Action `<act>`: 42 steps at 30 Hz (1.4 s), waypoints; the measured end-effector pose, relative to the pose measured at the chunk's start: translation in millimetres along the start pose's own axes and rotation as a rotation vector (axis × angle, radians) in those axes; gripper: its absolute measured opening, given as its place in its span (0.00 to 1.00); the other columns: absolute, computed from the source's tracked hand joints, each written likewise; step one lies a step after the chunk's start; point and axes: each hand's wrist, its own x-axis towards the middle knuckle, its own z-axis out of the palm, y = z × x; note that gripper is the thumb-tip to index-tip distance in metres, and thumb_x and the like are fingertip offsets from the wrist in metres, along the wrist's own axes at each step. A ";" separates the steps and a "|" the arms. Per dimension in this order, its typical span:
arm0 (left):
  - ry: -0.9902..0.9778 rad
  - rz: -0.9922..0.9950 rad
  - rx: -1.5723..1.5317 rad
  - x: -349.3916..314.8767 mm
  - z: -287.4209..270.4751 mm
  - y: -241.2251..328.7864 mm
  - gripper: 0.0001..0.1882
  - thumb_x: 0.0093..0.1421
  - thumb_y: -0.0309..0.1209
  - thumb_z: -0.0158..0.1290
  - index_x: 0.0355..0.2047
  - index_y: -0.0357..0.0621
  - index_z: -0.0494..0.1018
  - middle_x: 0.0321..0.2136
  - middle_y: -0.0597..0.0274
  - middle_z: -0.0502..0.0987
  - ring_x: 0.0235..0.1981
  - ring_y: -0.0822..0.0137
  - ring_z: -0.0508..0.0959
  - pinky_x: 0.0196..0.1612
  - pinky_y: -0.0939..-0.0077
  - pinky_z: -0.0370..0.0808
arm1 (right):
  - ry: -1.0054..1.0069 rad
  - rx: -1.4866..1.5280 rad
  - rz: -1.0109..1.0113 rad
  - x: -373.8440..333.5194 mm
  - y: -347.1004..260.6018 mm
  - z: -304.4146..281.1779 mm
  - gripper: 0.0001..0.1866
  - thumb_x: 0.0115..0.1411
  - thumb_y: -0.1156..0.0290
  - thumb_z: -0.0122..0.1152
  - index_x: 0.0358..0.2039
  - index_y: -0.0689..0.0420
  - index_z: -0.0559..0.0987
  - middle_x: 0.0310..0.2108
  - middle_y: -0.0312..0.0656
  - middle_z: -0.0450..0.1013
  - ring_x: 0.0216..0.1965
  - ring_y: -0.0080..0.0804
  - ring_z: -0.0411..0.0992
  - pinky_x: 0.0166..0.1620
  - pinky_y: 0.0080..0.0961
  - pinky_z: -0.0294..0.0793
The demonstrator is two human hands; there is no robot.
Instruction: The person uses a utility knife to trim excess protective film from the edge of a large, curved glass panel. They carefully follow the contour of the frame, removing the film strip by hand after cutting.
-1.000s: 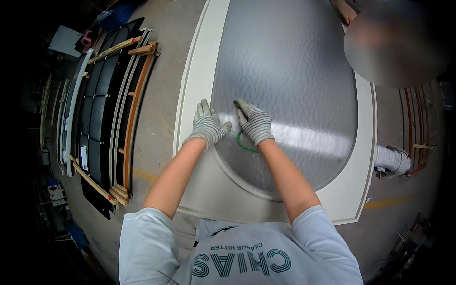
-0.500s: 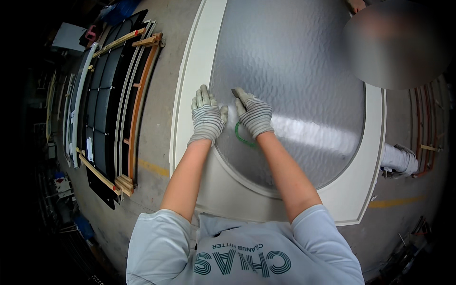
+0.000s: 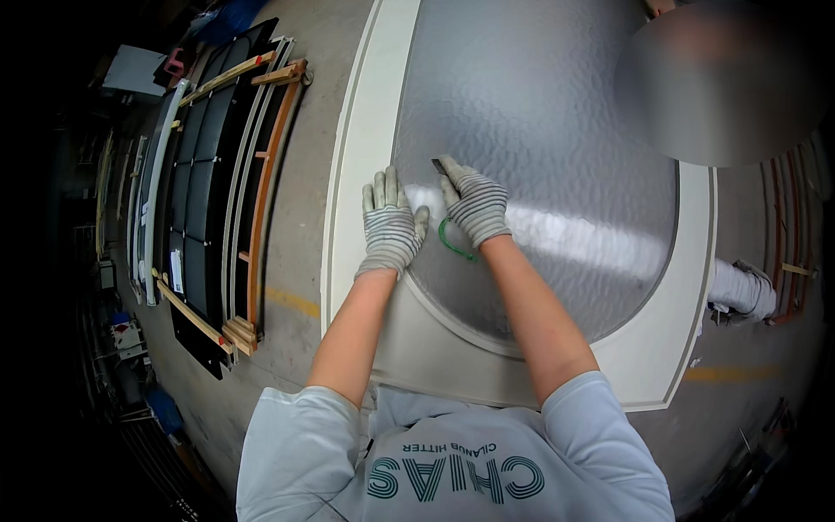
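Observation:
Before me lies a cream-white door panel with a large textured glass pane set in it, rounded at the near end. My left hand, in a striped grey-white glove, lies flat across the frame's left strip and the pane's edge, fingers stretched out and thumb apart. Over the glass just to its right, my right hand, gloved alike, is closed on a small dark flat blade whose tip points up and left. Its grip is hidden in the fist. From below that fist a green cord trails onto the pane.
At the left a rack with wooden bars holds dark panels. A co-worker's hand shows at the far edge, beside a blurred round patch. Right of the panel is a white wrapped bundle; yellow lines mark the concrete floor.
The whole view has shifted slightly, with everything sitting a little further right. Both hands keep nearly the same place on the panel, and the blade is still in the right fist.

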 end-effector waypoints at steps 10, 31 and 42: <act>-0.052 -0.036 -0.096 -35.3 -1.3 16.4 0.41 0.56 0.44 0.53 0.61 0.21 0.58 0.67 0.38 0.50 0.68 0.38 0.48 0.70 0.49 0.41 | 0.013 -0.068 0.046 -1.6 2.2 -1.6 0.18 0.61 0.62 0.51 0.52 0.43 0.73 0.31 0.42 0.75 0.32 0.44 0.76 0.35 0.41 0.75; -0.079 -0.014 -0.226 -11.8 -6.2 1.2 0.51 0.56 0.51 0.54 0.63 0.17 0.49 0.68 0.34 0.41 0.71 0.43 0.40 0.71 0.53 0.36 | 0.111 -0.198 0.076 -2.6 -7.7 5.1 0.21 0.63 0.59 0.49 0.55 0.47 0.73 0.38 0.46 0.77 0.37 0.47 0.76 0.41 0.40 0.75; 0.143 0.062 -0.314 18.0 -2.5 -19.3 0.48 0.56 0.49 0.54 0.66 0.27 0.49 0.67 0.34 0.46 0.69 0.41 0.46 0.71 0.50 0.38 | 0.114 -0.139 0.140 -0.6 -9.5 2.4 0.19 0.62 0.60 0.51 0.54 0.46 0.75 0.37 0.48 0.77 0.38 0.49 0.76 0.41 0.40 0.74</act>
